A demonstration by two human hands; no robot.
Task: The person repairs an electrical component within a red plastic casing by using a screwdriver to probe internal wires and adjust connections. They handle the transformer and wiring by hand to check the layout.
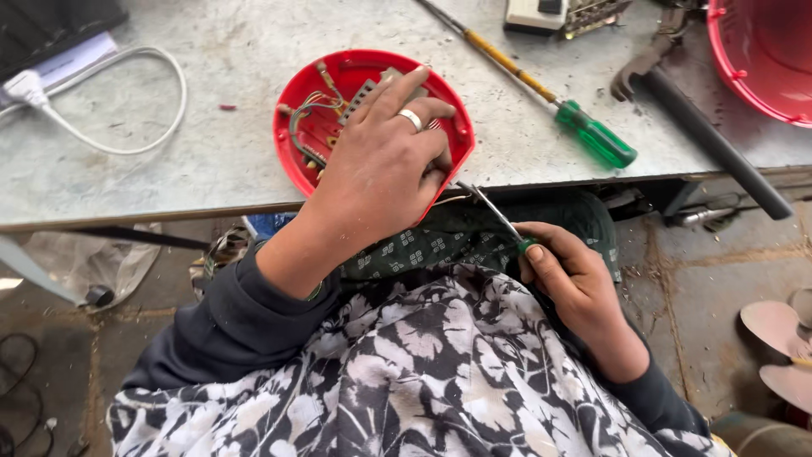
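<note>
Red plastic fills the middle of my view from the head camera: a rounded red housing (pixel 292 161) lies at the near edge of the grey worktop (pixel 211 161), open side up, with a circuit board (pixel 359 95) and coloured wires (pixel 309 114) inside it. My left hand (pixel 385 161) lies flat over the housing with its fingers spread, a ring on one finger, pressing down on the board and the right part of the shell; it grips nothing that I can see.

My right hand (pixel 567 275) is below the worktop edge, over my lap, closed around the green handle of a small screwdriver (pixel 499 218). Its thin metal shaft slants up and left, and the tip meets the near right rim of the housing, just beside my left hand.

Further off on the worktop, to the right, lies a longer screwdriver (pixel 592 134) with a green handle and yellow shaft. A hammer (pixel 710 140) lies right of it, its dark handle running over the edge. A red tub (pixel 753 59) sits at the far right corner. A white cable (pixel 127 101) loops at the far left.
</note>
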